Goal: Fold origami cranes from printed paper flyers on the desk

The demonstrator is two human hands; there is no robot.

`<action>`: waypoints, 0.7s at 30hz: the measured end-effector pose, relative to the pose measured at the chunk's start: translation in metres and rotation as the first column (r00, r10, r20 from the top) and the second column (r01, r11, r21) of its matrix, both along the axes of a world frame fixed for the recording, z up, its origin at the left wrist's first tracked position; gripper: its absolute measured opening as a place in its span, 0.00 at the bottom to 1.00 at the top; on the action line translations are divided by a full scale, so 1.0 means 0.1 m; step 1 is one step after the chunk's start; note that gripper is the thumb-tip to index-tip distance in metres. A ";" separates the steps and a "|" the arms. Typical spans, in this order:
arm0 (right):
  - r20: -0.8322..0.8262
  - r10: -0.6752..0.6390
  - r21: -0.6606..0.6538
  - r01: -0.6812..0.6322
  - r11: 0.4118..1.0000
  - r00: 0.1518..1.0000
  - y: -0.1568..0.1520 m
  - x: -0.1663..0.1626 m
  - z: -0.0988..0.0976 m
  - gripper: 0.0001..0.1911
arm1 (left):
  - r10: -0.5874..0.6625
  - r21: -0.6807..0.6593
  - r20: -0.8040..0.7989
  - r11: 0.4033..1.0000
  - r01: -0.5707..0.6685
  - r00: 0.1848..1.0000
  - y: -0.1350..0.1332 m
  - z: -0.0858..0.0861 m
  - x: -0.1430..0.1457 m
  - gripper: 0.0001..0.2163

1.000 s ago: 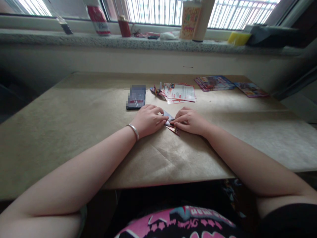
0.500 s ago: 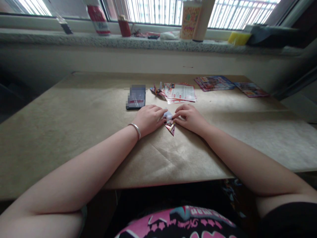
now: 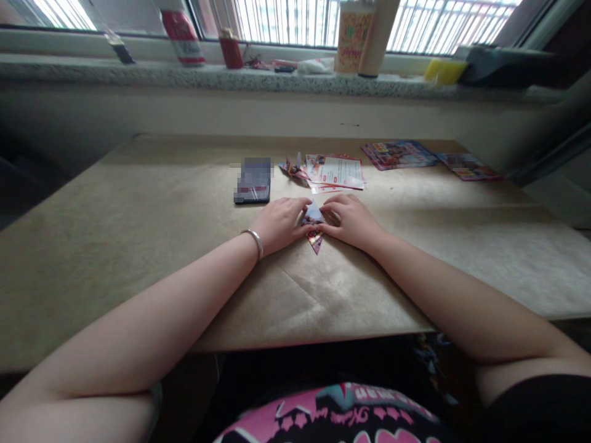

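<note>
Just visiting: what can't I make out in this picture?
All head view:
Folded paper: sides partly covered by left hand and right hand.
Dark device: partly masked by pixelation.
White card: print too small to read.
Tan cylinder: top cut off by upper edge.

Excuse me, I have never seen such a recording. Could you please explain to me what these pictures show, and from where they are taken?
There is no machine here: you see a person's own bare arms and hands. The camera is worn on the head and looks forward and down, so the person's left hand is on the left of the picture and the right hand on the right.

Both hands touch a small folded printed paper on the table; whether they pinch it or only press it is hard to tell.

Farther back lie a dark phone-like device, a colourful folded paper piece, some printed sheets and, to the right, two groups of colourful printed papers.
</note>
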State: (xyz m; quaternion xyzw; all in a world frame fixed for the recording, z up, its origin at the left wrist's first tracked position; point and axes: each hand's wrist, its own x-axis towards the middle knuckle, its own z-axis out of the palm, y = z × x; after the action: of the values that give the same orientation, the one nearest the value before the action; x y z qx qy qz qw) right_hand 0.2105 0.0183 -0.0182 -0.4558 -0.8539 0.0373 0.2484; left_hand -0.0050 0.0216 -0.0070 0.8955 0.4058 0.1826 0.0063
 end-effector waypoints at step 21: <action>-0.169 0.066 -0.030 -0.072 0.997 0.983 0.05 0.00 -0.03 0.09 | -0.040 -0.065 0.154 0.997 0.050 0.987 0.02 -0.03 -0.02 0.24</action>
State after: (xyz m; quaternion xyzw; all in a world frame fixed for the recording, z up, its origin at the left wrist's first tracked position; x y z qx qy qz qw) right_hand 0.2108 0.0229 -0.0213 -0.4256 -0.8445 0.0996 0.3095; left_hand -0.0068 0.0235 -0.0098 0.8871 0.3898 0.2363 0.0721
